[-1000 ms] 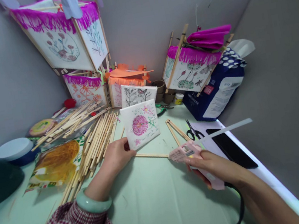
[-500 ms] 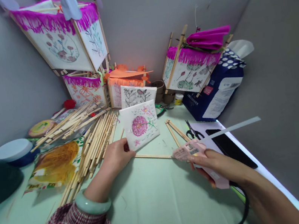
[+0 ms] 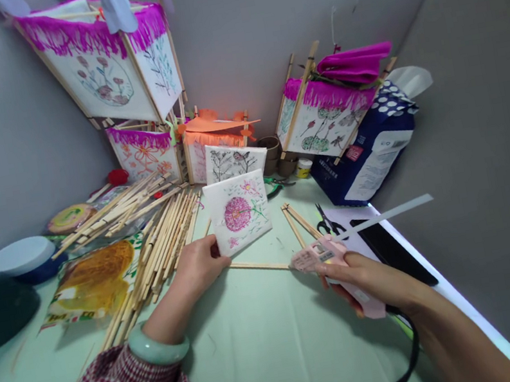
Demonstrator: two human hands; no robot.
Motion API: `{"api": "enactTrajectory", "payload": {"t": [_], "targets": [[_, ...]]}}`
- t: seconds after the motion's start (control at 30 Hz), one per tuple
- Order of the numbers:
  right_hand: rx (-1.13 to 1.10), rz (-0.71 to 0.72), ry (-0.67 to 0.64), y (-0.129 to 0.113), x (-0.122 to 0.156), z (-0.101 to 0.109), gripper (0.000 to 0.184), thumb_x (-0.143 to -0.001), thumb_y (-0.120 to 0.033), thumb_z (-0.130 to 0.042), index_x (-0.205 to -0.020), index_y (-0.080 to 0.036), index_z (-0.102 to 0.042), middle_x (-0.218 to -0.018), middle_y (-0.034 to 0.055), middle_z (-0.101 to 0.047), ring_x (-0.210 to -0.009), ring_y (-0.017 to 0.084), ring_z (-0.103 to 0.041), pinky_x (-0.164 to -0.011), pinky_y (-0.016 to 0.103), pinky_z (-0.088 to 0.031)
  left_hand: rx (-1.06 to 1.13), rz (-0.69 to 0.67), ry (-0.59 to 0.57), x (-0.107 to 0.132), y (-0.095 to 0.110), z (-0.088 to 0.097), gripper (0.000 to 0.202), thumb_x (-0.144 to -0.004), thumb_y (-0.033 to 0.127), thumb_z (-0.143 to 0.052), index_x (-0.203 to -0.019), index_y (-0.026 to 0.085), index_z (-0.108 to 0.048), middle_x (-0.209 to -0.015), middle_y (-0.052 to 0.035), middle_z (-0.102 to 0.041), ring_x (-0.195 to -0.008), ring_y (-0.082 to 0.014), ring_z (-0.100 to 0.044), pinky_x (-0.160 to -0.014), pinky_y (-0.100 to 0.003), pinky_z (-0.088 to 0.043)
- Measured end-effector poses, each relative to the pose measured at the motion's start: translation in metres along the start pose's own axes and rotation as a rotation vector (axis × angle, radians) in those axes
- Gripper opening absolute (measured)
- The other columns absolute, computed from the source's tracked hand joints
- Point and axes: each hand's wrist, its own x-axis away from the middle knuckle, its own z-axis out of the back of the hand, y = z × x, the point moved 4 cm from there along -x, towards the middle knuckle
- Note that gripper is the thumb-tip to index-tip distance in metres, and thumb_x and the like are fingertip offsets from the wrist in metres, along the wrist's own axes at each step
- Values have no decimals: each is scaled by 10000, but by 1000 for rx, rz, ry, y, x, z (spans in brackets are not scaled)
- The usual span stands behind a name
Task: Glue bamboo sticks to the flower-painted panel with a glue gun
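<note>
My left hand is closed on the left end of a thin wooden stick low over the green tabletop. Its fingertips also meet the lower left corner of an upright white panel drawn with a pink flower; whether they grip the panel I cannot tell. My right hand is wrapped round a pink hot glue gun, whose nozzle is at the stick's right end. A long translucent glue stick juts from the gun's back. Any glue at the nozzle is too small to make out.
Bundled wooden sticks and a food packet lie left. Paper lanterns stand behind. Scissors, joined sticks and a black phone lie right, beside a blue bag. A black cord trails from the gun.
The glue gun in my right hand has shifted slightly left along with its glue stick, and the nozzle stays by the stick's right end. My left hand has barely moved.
</note>
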Motion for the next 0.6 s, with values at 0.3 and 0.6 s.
{"api": "enactTrajectory", "payload": {"t": [0.3,0.6], "targets": [[11,-3,18,-7,1,0,439,-865,-611,-537,-733,-192,-517,-554,-25,-509,-417,101,-490,-383,215,-369,-1,-9,-3,-1,-1,-1,141,-708,223,-653,-835,172,-689,-709,-38,-705,-698,-219,-634,-621,-298,-391],[36,23,24,-10,1,0,461,-859,-634,-547,-748,-186,-536,-585,-30,-494,-440,101,-490,-405,225,-395,-10,-10,0,0,2,0,120,-709,210,-655,-821,175,-680,-720,-45,-706,-701,-220,-633,-619,-304,-394]]}}
